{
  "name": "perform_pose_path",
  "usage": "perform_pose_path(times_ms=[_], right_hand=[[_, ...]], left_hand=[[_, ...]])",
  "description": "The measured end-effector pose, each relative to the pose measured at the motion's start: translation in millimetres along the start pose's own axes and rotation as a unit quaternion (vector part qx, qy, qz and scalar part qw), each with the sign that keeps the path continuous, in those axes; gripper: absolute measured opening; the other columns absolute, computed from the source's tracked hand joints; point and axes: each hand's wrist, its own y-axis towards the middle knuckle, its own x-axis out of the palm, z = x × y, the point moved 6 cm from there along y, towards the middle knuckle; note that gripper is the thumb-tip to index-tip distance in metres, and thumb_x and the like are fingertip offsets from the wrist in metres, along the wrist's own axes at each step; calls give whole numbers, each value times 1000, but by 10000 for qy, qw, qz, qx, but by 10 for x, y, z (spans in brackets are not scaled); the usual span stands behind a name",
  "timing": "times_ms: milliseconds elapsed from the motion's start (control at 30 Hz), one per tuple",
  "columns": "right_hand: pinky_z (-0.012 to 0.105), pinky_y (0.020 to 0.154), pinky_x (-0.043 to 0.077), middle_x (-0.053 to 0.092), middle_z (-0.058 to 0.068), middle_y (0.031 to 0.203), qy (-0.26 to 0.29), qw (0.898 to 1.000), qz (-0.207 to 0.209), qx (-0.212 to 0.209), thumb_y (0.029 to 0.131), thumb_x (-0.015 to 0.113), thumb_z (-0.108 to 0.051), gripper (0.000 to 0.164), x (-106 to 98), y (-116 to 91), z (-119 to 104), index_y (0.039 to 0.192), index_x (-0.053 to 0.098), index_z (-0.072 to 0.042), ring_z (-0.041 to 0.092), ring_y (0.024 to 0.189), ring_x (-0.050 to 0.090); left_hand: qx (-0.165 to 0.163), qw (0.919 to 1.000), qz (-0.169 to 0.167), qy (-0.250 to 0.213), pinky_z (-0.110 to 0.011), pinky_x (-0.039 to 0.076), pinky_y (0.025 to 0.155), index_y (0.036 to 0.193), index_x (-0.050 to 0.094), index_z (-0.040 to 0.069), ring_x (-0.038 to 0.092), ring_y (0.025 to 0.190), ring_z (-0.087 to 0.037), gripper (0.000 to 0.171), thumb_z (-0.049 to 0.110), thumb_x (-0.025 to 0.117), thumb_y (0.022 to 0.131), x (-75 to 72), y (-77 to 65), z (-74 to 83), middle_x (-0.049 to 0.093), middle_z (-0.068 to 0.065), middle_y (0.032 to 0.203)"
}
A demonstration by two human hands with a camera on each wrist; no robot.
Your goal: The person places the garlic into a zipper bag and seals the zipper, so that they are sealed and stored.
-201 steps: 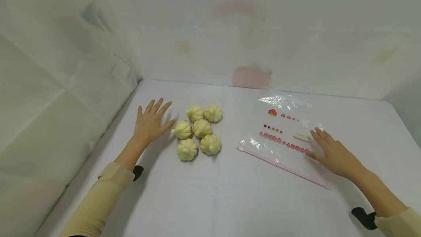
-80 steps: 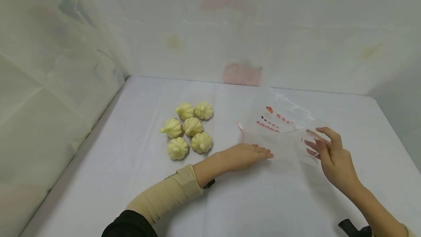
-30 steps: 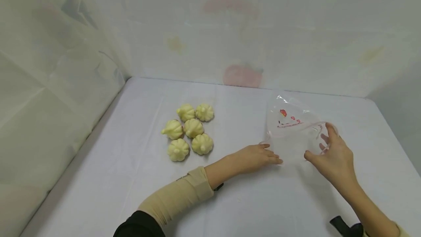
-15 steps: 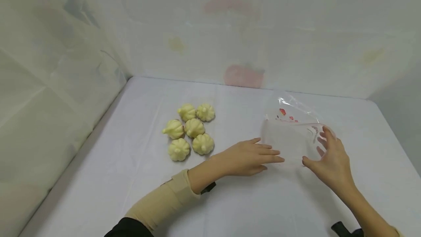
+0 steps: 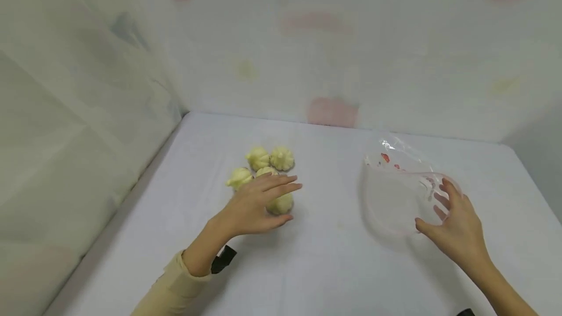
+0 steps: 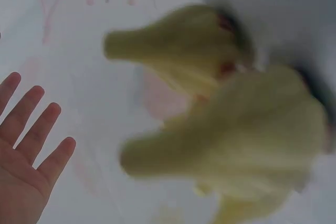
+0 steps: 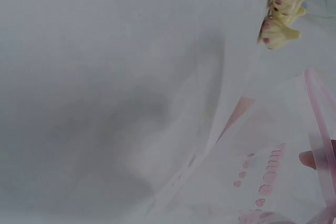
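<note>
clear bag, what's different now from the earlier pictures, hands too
The left hand has left the clear bag and moved left, over the yellow bulbs, gripping none. The bag, flat at first, now gapes open, the right hand holding its side. The visible bulbs keep their grouping, and the bag stays right of them.

Pink lettering (image 7: 269, 179) on the clear bag (image 5: 391, 204), not legible.
</note>
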Motion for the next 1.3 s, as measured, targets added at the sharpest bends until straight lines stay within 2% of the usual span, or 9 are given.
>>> perform_pose_path(times_ms=[300, 467, 500, 633, 867, 967, 1067, 1167, 1300], right_hand=[[-7, 67, 28, 39, 33, 136, -363, 9992, 145, 28, 65, 84, -6, 100, -96, -25, 163, 145, 26, 12, 54, 105, 54], [-7, 63, 31, 36, 40, 130, -414, 9991, 71, 45, 62, 85, -4, 104, -61, -36, 226, 144, 24, 15, 57, 106, 52], [-2, 66, 41, 35, 41, 128, -445, 9990, 79, 41, 62, 85, -4, 105, -50, -29, 223, 144, 23, 16, 57, 107, 52], [19, 84, 49, 35, 41, 127, -601, 9976, 333, -50, 61, 84, -2, 105, -37, -6, 190, 145, 23, 15, 57, 108, 50], [7, 92, 38, 36, 40, 129, -492, 9963, 667, -241, 61, 81, 1, 103, -34, 14, 145, 146, 24, 13, 56, 108, 49], [48, 95, 44, 36, 40, 127, -537, 9962, 662, -160, 61, 82, 0, 103, -21, 22, 135, 146, 24, 12, 56, 109, 48], [69, 83, 40, 36, 41, 125, -573, 9960, 671, -141, 60, 82, 1, 102, -10, 30, 121, 143, 25, 15, 57, 109, 47], [62, 84, 42, 36, 42, 124, -631, 9955, 688, -146, 59, 83, 1, 102, -6, 37, 117, 142, 26, 17, 58, 108, 47], [10, 79, 45, 35, 41, 126, -500, 9962, 694, -173, 59, 83, 3, 101, 12, 47, 121, 141, 27, 18, 58, 106, 49]], left_hand=[[-798, 9962, 328, -77, -46, 49, 95, 126, 64, 9, 58, 118, -28, 61, 26, 86, 71, -80, -395, -397, 62, -11, 128], [-1498, 9861, 594, -396, -51, 48, 94, 130, 60, 6, 55, 121, -32, 61, 21, 83, 76, -106, -549, -678, 59, -13, 133], [-1650, 9834, 606, -439, -52, 48, 95, 131, 60, 6, 55, 122, -34, 61, 20, 83, 76, -107, -571, -738, 58, -13, 133], [-2240, 9715, 383, -675, -56, 43, 99, 135, 56, 7, 50, 126, -37, 61, 14, 80, 80, -82, -625, -984, 54, -16, 138], [-2523, 9564, -326, -1436, -61, 38, 101, 138, 51, 2, 39, 132, -45, 65, -23, 58, 79, 44, -748, -1315, 45, -24, 143], [-2573, 9478, -502, -1814, -63, 37, 101, 139, 49, 3, 35, 134, -45, 70, -25, 57, 75, 42, -800, -1372, 41, -24, 145], [-2616, 9426, -589, -1989, -64, 37, 100, 140, 49, 4, 33, 135, -45, 73, -22, 63, 74, 50, -814, -1414, 40, -24, 147], [-2618, 9436, -712, -1900, -63, 38, 100, 141, 48, 5, 34, 135, -45, 74, -19, 67, 73, 108, -796, -1464, 41, -23, 147], [-2522, 9476, -775, -1800, -64, 38, 99, 140, 49, 3, 36, 133, -47, 71, -18, 68, 74, 189, -748, -1531, 42, -24, 145]])
